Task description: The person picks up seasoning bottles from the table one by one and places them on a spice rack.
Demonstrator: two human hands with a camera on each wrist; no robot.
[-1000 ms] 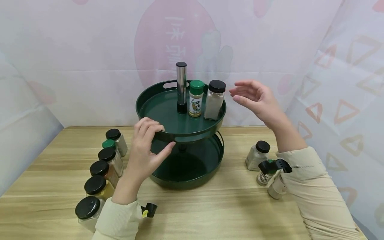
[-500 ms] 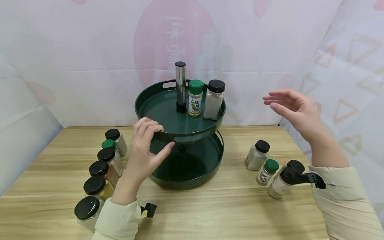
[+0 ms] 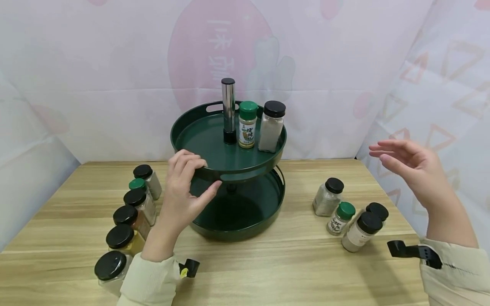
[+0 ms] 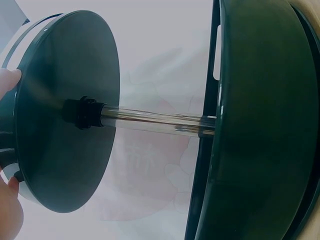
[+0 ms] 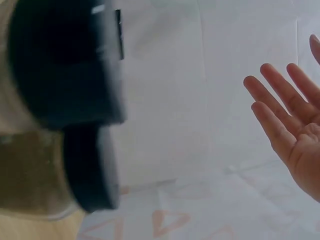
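Observation:
A dark green two-tier spice rack (image 3: 203,144) stands on the table. My left hand (image 3: 178,195) grips the front-left rim of its upper tray, fingers over the edge and thumb lower down; in the left wrist view its fingertips (image 4: 11,77) show at that tray's edge. A green-capped seasoning bottle (image 3: 247,129) and a black-capped square jar (image 3: 271,131) stand on the upper tray, right of the metal post (image 3: 228,106). My right hand (image 3: 417,174) is raised at the far right, holding nothing, fingers apart. The lower tray (image 3: 235,231) bears nothing visible.
Several capped spice jars (image 3: 141,204) line the table to the left, beside my left forearm. At the right stand a black-capped jar (image 3: 328,197), a green-capped bottle (image 3: 340,219) and black-capped jars (image 3: 360,233) close together. Patterned cloth (image 3: 329,68) hangs behind.
My right hand has moved away from beside the jar on the upper tray, out to the right and downward. My left hand and the jars keep their places.

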